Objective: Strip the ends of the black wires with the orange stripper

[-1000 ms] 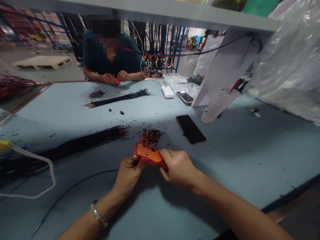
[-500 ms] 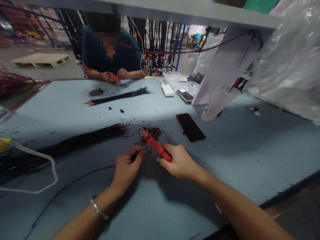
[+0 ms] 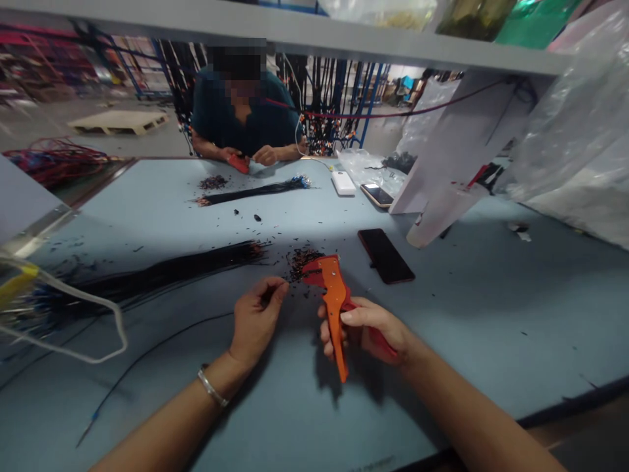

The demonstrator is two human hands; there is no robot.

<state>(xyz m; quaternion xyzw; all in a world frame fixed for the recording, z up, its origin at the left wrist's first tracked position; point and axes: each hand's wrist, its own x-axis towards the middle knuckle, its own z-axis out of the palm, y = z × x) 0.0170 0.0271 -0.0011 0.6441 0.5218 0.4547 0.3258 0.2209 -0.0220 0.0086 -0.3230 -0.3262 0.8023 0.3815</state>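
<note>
My left hand (image 3: 258, 320) is closed in a pinch on the end of a thin black wire (image 3: 167, 343). The wire's tail curves down to the left, ending in a blue-tipped terminal. In my right hand (image 3: 378, 331) is an orange and red wire stripper (image 3: 335, 295), its jaws facing left and its handles spread apart. Between its jaws and my left fingertips there is a gap. Just beyond the jaws lies a heap of black insulation scraps (image 3: 299, 261). To the left rests a thick bundle of black wires (image 3: 181, 270), with bare copper ends pointing right.
A dark phone (image 3: 386, 255) lies right of the scraps, near a leaning plastic cup (image 3: 445, 213). Across the table (image 3: 491, 314), a co-worker holds a red tool (image 3: 239, 163) behind another wire bundle (image 3: 255, 191). A white cable (image 3: 111, 305) loops at left. A shelf (image 3: 295, 31) crosses overhead.
My right hand has turned the wire stripper, so its orange side now shows and its handles spread. My left hand keeps its pinch on the wire. The whole view has shifted slightly.
</note>
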